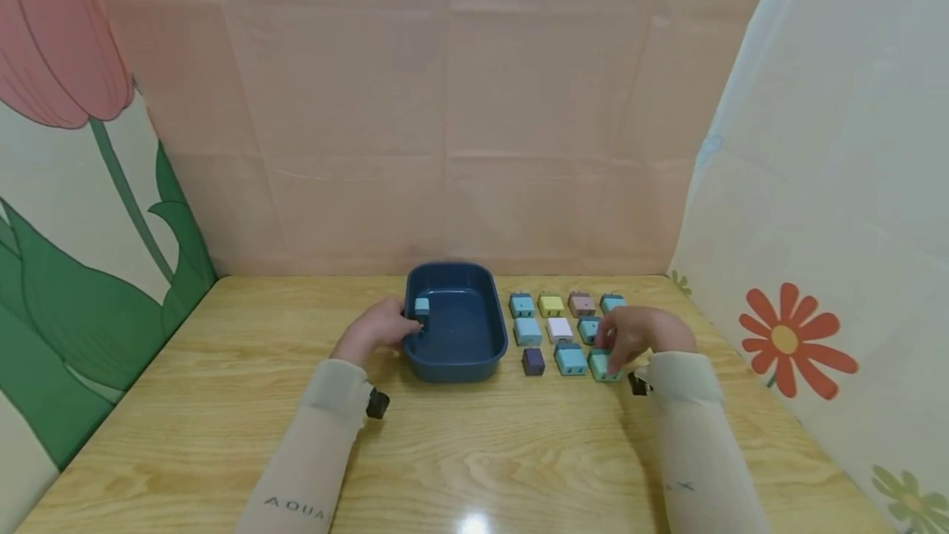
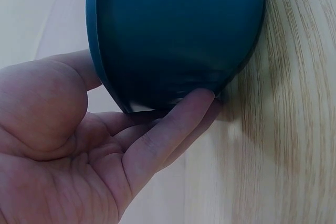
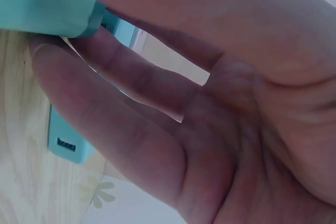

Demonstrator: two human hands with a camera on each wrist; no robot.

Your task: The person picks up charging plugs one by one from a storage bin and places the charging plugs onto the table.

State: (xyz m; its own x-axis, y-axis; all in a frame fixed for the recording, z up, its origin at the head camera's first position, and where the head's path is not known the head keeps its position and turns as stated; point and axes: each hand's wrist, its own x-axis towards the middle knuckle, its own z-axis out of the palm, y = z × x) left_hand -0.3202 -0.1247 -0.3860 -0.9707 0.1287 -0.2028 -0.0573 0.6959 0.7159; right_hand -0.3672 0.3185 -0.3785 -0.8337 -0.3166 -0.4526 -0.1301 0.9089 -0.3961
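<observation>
My left hand grips the left wall of a dark blue plastic basin. In the left wrist view its thumb goes over the basin's rim and its fingers lie against the outside. A small light blue block is inside the basin, near that thumb. At the near right of the rows, my right hand pinches a mint-green USB charger. The right wrist view shows this charger between thumb and fingers, close over the table.
Left of the right hand, several plug chargers stand in rows: light blue, yellow, pink, white and dark purple. Another mint charger lies beyond the fingers. A pink cloth wall closes the table's back.
</observation>
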